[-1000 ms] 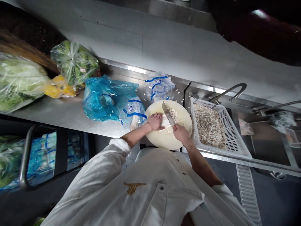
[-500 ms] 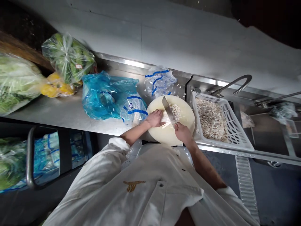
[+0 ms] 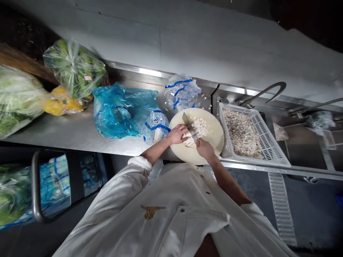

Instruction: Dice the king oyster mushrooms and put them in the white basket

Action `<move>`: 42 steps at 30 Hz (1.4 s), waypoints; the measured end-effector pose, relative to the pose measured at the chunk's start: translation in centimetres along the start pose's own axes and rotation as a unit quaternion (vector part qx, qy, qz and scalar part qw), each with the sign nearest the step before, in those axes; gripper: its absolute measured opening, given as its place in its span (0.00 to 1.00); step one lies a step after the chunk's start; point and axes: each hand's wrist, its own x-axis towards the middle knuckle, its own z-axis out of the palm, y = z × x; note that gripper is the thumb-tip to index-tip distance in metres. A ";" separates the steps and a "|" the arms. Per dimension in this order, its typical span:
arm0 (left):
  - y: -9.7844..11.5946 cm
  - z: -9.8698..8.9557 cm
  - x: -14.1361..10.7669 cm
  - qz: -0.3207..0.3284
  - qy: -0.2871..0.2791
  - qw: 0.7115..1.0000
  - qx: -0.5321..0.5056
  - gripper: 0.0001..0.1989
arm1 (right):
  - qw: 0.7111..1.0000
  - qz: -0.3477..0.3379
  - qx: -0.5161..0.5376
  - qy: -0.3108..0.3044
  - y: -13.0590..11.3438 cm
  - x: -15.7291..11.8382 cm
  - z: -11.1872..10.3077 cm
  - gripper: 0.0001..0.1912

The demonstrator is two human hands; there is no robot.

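Observation:
My right hand (image 3: 205,148) is closed round the handle of a kitchen knife (image 3: 189,125), its broad blade pointing up and left. Beneath both hands is a round, cream-coloured cutting board (image 3: 211,117). My left hand (image 3: 178,134) presses with bent fingers on pale strips (image 3: 189,141), which look like mushroom, just left of the blade. Part of the strips is hidden under these fingers. Small diced white pieces (image 3: 200,126) lie in a heap to the blade's right.
Right of the board stands a white perforated basket (image 3: 270,142) of diced pieces, beside a faucet (image 3: 277,91) and sink. To the left lie a blue plastic bag (image 3: 112,114), a clear bag (image 3: 157,125) and bagged vegetables (image 3: 77,69). A crumpled clear bag (image 3: 183,91) sits behind the board.
The knife and my right hand have shifted slightly left, nearer my left fingers. More diced white pieces show right of the blade. My left hand still rests on the strips.

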 end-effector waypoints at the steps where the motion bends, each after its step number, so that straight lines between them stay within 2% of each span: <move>1: -0.1 0.0 -0.1 0.005 -0.003 1.000 -0.003 0.20 | 1.000 -0.005 -0.004 0.004 -0.1 0.0 0.0 0.21; 5: -0.4 0.0 -0.8 0.030 -0.002 0.999 -0.014 0.21 | 0.999 -0.017 -0.015 0.048 -0.3 -0.7 0.1 0.24; 10: -0.6 0.3 -1.3 0.026 0.003 1.000 -0.003 0.20 | 1.000 -0.001 0.005 -0.002 -1.4 -0.7 0.5 0.22; 16: -1.3 -0.1 -1.5 0.042 -0.007 0.999 -0.021 0.20 | 0.999 -0.003 0.011 0.036 -0.6 -2.2 0.8 0.24; 21: -1.3 -0.2 -1.5 0.042 -0.015 0.999 -0.023 0.19 | 1.000 0.018 0.023 -0.009 -1.7 -2.7 1.2 0.22; 26: -1.5 -0.4 -2.2 0.054 -0.011 0.998 -0.014 0.23 | 0.999 0.006 0.021 0.029 -1.9 -3.2 1.2 0.23; 31: -1.5 0.0 -2.7 0.043 -0.004 0.999 -0.010 0.21 | 0.999 0.017 0.043 -0.012 -2.3 -3.1 1.6 0.20; 36: -1.2 0.0 -3.2 0.043 -0.003 0.999 -0.003 0.21 | 0.999 -0.006 0.036 0.015 -2.3 -3.5 1.3 0.22; 42: -1.0 0.5 -4.3 0.042 -0.003 0.999 -0.002 0.17 | 0.999 0.006 0.037 -0.020 -2.8 -3.5 1.7 0.21</move>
